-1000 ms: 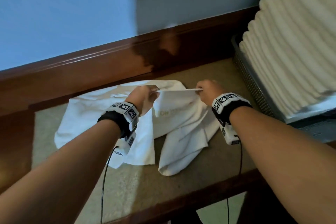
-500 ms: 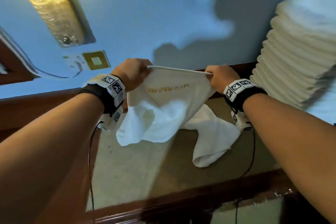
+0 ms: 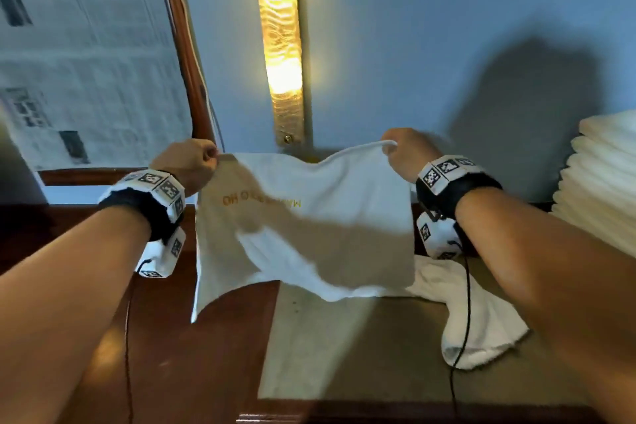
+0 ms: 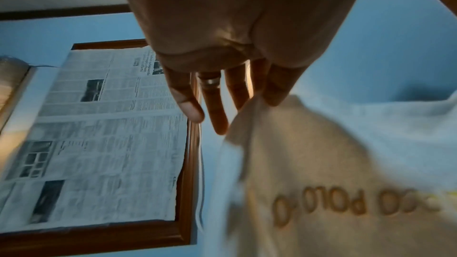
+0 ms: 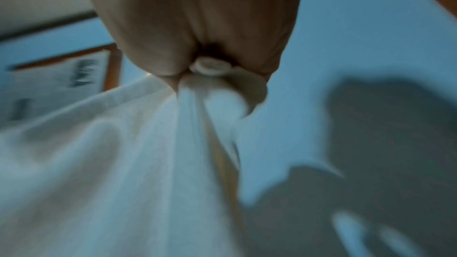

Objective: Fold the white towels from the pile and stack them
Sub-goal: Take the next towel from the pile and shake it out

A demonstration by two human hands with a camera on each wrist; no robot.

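Up high, our left hand [image 3: 187,162] and right hand [image 3: 406,153] each pinch 1 top corner of 1 white towel [image 3: 309,227], hanging above the table [image 3: 344,348]; its gold lettering [image 3: 261,200] blurs. 1 crumpled towel [image 3: 478,317] lies below; the folded stack [image 3: 602,182] is cut off.

Held up between left hand [image 3: 187,162] and right hand [image 3: 407,153]: towel [image 3: 309,227]. Behind, below it on table [image 3: 344,354]: second towel [image 3: 481,313]. Far right: folded stack [image 3: 602,182].

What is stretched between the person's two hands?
In the head view, the top edge of a white towel with gold lettering spans from the left hand to the right hand; each hand pinches a corner.
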